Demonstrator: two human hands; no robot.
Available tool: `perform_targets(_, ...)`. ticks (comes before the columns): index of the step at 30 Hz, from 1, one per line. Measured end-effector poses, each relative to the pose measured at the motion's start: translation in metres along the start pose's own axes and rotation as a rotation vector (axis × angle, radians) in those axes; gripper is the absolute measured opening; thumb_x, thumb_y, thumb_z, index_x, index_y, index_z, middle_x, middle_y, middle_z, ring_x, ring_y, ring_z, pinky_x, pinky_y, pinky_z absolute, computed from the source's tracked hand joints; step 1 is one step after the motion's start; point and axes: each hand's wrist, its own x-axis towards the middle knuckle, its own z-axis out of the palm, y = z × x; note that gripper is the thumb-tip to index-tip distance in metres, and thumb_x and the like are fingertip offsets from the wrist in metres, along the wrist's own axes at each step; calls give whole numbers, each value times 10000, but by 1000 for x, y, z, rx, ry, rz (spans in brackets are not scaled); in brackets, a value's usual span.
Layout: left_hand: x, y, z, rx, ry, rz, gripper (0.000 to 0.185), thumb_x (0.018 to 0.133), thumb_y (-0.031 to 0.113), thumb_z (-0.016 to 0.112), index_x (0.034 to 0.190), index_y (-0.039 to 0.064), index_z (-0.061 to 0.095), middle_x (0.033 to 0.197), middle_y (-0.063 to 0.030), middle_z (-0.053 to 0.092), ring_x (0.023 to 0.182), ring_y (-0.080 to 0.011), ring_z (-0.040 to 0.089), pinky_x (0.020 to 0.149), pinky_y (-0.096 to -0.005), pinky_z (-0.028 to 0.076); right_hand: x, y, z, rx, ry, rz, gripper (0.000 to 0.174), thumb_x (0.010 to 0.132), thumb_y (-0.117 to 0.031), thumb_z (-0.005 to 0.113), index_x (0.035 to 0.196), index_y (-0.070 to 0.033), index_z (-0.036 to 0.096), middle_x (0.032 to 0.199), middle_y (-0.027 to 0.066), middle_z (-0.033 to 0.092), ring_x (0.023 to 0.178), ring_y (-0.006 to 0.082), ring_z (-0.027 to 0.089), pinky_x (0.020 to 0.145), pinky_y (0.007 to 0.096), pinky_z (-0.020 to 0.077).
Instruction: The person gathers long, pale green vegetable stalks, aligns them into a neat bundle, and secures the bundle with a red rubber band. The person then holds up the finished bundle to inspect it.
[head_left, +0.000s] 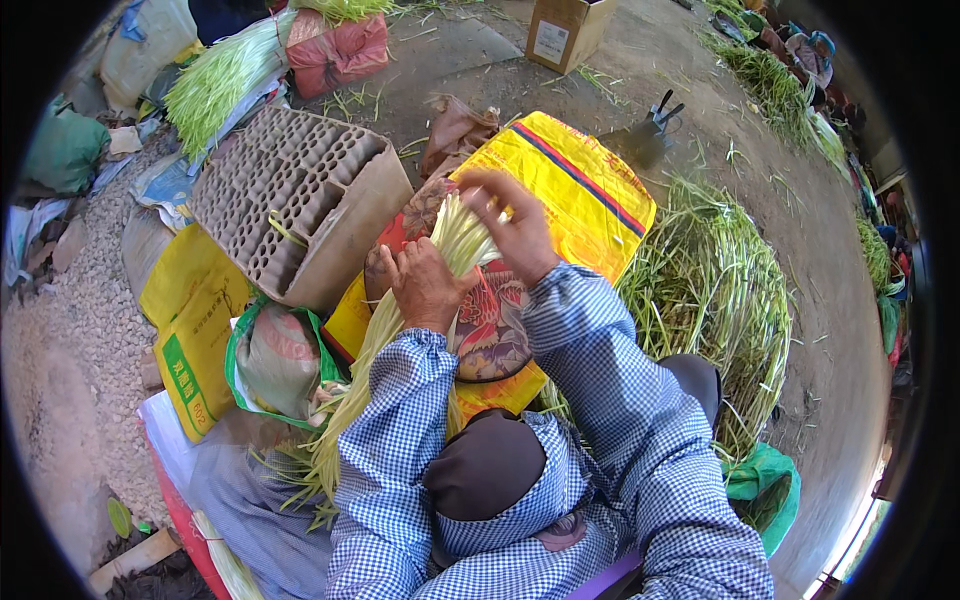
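A long bundle of pale yellow-green stalks (382, 330), perhaps garlic chives, runs slantwise in front of me. My left hand (429, 285) is wrapped around it near its upper end. The cut-looking, whitish ends fan out beyond that grip, and leafy tips hang down by my left sleeve. My right hand (517, 225), blurred, is at those ends with bent fingers; whether it pinches any stalks is unclear. Beneath both hands lies a round, flower-patterned board or cushion (491, 322) in red and dark colours, on a yellow woven sack (574, 180).
A brown carton with a honeycomb of tubes (292, 195) stands at left. Below it is a green-rimmed bag (281, 360). At right lies a large heap of loose green stalks (712, 300). Farther off are a bound bundle (229, 75) and a cardboard box (566, 34).
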Motion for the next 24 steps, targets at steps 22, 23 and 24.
perform_targets(22,-19,27,7,300,118,-21,625,713,500,833,1049,49,561,995,-83,594,962,-229,607,842,-376,463,44,2,22,-528,-194,-274,357,923,-289,655,1240,-127,672,1230,113,660,1121,331,611,966,455,466)
perform_targets(23,-20,25,13,291,218,-7,588,737,479,822,1046,50,564,988,-85,597,954,-230,611,837,-376,466,50,0,30,-388,-300,-270,325,897,-233,679,1202,-122,687,1186,111,669,1059,330,640,910,448,502)
perform_targets(24,-18,23,20,306,228,-7,434,825,367,757,1058,49,575,977,-93,609,931,-244,624,815,-373,471,53,0,42,-477,-386,-253,272,883,-190,684,1148,-134,711,1122,117,671,980,336,664,839,439,537)
